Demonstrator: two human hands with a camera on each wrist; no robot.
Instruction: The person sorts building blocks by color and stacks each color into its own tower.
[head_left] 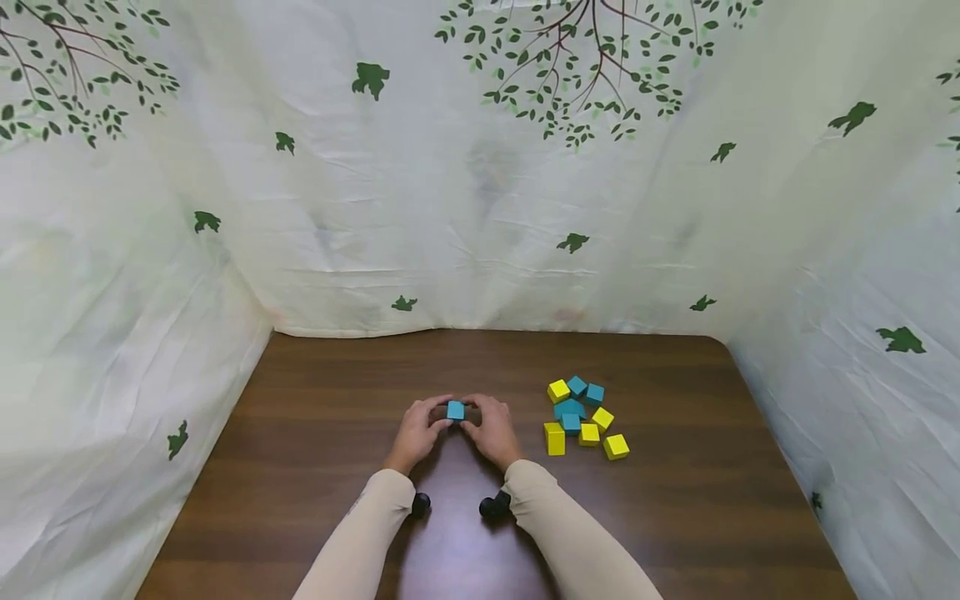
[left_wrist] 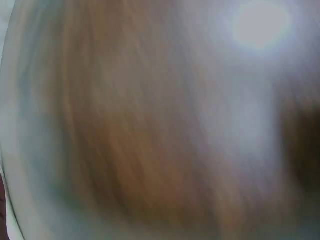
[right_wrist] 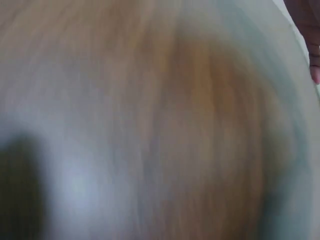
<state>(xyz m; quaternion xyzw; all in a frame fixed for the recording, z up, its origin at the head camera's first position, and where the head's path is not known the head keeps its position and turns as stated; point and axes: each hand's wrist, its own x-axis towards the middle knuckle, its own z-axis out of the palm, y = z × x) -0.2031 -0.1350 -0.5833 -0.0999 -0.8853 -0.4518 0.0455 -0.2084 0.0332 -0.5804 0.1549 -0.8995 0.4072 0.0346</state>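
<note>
- Hands: the left hand (head_left: 420,432) and the right hand (head_left: 492,430) face each other, fingers and thumbs curled in a narrow grip around one blue block (head_left: 455,410).
- Location: the blue block lies between the fingertips, near the middle of the table (head_left: 315,408); whether it rests on the wood or is raised cannot be told.
- Progress: judging by this arrangement, one block is being handled; no finished arrangement is visible around it.
- Outstanding: the loose blocks (head_left: 571,424), some yellow and some blue, form an irregular cluster beyond the right hand, well apart from the held block and untouched. One yellow block (head_left: 554,439) at the near left of the cluster looks taller than its neighbours.
- Surface: the table is brown, wood-grained, with a pale reflection between the forearms.
- Room: a white cloth (head_left: 450,192) printed with green leaves and branches hangs behind the table and along both sides.
- Wrist views: both are heavily blurred and do not show the grip.
</note>
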